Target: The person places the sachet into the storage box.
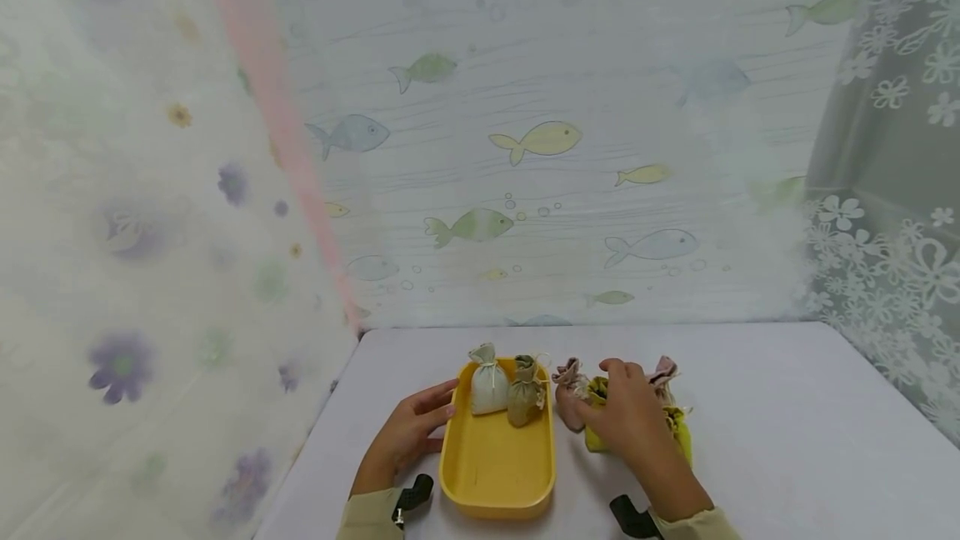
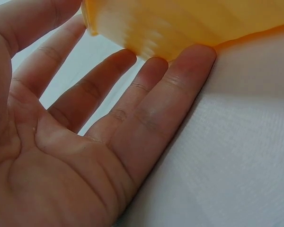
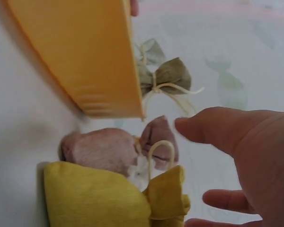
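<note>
My left hand (image 1: 408, 432) touches the left side of a yellow plastic tray (image 1: 498, 477), its fingertips (image 2: 154, 71) against the wall in the left wrist view. Inside the tray's far end stand a white drawstring pouch (image 1: 489, 390) and an olive-brown drawstring pouch (image 1: 523, 407). Right of the tray, my right hand (image 1: 632, 411) hovers near the pouches with its fingers apart and nothing in them. Closest to it are a dusky-pink pouch (image 3: 104, 149) and a yellow-green pouch (image 3: 97, 196). Another pink pouch (image 1: 663, 373) and another yellow-green pouch (image 1: 682, 437) are partly hidden behind that hand.
A white-covered table (image 1: 780, 440) carries everything. A fish-patterned curtain (image 1: 540, 190) hangs behind it, a flowered curtain (image 1: 150, 273) at the left, and lace (image 1: 900, 265) at the right. Dark wrist-camera mounts (image 1: 633, 517) sit at both wrists.
</note>
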`<state>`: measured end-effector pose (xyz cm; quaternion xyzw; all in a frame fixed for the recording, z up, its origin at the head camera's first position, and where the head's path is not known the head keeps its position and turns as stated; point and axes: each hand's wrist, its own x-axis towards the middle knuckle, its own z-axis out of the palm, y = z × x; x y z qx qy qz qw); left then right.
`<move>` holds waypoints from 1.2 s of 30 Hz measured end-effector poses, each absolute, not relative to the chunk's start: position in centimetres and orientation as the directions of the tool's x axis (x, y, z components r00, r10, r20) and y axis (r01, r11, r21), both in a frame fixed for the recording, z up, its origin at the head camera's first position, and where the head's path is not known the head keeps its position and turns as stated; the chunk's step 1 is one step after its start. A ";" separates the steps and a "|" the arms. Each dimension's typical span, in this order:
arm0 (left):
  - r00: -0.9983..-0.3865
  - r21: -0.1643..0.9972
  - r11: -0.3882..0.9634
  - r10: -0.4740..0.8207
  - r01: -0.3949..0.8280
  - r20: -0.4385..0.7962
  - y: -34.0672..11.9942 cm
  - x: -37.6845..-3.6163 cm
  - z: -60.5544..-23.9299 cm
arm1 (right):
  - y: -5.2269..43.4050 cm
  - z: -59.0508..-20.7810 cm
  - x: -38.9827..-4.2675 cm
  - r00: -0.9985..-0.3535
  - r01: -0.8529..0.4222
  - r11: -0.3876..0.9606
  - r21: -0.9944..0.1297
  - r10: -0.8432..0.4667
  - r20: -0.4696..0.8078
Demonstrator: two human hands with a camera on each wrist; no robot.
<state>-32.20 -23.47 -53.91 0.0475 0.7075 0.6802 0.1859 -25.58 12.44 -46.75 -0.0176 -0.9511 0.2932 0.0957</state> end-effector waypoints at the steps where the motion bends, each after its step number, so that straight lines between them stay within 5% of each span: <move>1: -0.926 0.980 0.068 0.320 -0.187 -0.199 -23.5 -32.2 -53.9 | 12.4 -46.8 -25.6 -0.981 -0.015 0.827 -0.562 0.097 0.169; 36: -0.929 0.979 0.079 0.311 -0.187 -0.203 -23.5 -32.1 -53.9 | 12.9 -48.2 -26.8 -0.935 -0.015 0.777 -0.629 0.211 0.284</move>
